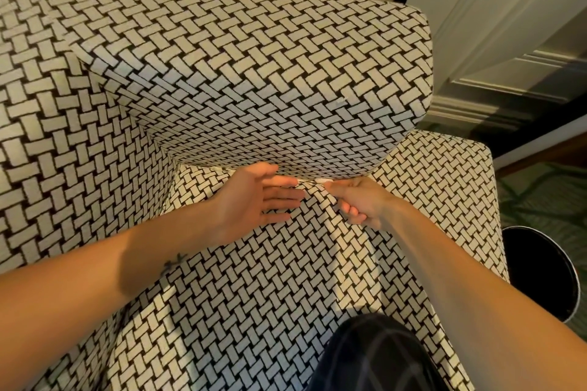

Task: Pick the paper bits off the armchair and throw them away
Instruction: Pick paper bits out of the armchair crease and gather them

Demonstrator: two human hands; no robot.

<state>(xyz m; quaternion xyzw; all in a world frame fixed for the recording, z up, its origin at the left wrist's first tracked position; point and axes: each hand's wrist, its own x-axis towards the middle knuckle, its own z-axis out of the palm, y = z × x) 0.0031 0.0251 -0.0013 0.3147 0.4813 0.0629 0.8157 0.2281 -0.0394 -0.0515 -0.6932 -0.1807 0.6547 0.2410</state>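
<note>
The right hand [359, 200] pinches a white paper bit [322, 181] in the crack between the armchair [222, 41] seat and back. The left hand [257, 197] lies spread flat just beside it. Another scrap [341, 101] sits higher on the back. Next, I think, the bit must be lifted over to the black bin [540, 273]. The bin's inside is too dark to see.

A furnished sitting room, home or hotel: a woven-print armchair [254, 57] stands by a white panelled door [508, 25], with green patterned carpet [546, 193] and a black bin [540, 273] beside it.
</note>
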